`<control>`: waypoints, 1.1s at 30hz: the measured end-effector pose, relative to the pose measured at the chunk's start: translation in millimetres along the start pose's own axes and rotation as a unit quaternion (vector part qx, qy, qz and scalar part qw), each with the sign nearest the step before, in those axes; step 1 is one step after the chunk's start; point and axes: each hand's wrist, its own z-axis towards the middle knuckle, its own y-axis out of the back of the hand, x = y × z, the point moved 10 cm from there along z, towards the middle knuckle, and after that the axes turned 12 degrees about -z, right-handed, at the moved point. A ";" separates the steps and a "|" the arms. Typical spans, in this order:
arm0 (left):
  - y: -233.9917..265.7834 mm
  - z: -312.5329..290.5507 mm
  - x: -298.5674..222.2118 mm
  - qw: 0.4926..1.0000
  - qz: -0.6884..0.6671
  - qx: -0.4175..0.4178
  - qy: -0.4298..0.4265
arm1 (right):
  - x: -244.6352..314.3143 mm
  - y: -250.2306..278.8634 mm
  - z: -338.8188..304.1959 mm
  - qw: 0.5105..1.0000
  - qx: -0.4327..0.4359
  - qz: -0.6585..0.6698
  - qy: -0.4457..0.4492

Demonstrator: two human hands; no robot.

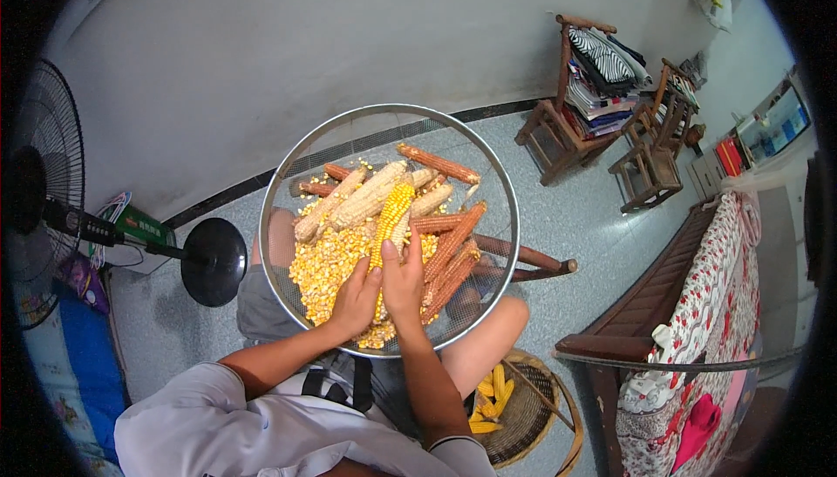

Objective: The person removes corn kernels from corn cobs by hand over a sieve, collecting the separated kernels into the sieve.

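Note:
A corn cob (391,220) with yellow kernels, partly stripped along one side, stands tilted between both my hands. My left hand (357,299) is closed round its lower part. Pressed against its right side is my right hand (404,283), fingers wrapped behind the cob. Below them a round sieve (514,207) with a metal rim rests on my lap. Loose kernels (327,263) heap up in its left and lower part. Bare pale cobs (368,196) lie at its far side, and reddish-brown bare cobs (452,246) lie at the right.
By my right leg stands a woven basket (523,416) holding several yellow corn cobs (493,394). A black standing fan (214,261) is on the left. Wooden chairs (558,141) piled with papers stand far right. A bed with a floral cover (689,337) is at the right.

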 end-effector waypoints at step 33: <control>-3.8 20.4 9.7 0.991 -0.124 0.015 0.048 | 1.5 7.6 -4.1 0.998 -0.014 -0.013 -0.060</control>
